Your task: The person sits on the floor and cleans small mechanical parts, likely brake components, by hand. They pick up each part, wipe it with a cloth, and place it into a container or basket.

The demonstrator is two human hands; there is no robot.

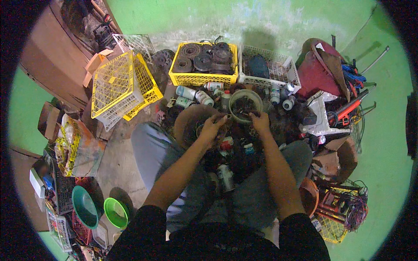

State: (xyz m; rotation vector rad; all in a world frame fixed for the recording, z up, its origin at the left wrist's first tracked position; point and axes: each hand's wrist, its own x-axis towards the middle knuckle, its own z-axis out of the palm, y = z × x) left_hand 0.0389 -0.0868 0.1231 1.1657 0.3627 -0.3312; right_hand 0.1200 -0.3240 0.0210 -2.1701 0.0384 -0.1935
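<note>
My left hand is over the right side of a round brown basin, with thumb and forefinger close together. Whether something small sits between them is too dim to tell. At the near right rim of a translucent plastic tub, my right hand has its fingers bent over the edge. Small dark pieces lie inside that tub; I cannot tell if the fingers grip one. Between my forearms lie a red-and-white can, a small container with a blue label and a pale can.
Several bottles and cans lie beyond the basin. Behind them stand a yellow crate of dark round parts and a white crate. Stacked crates are on the left. A red-and-black tool leans at the right wall.
</note>
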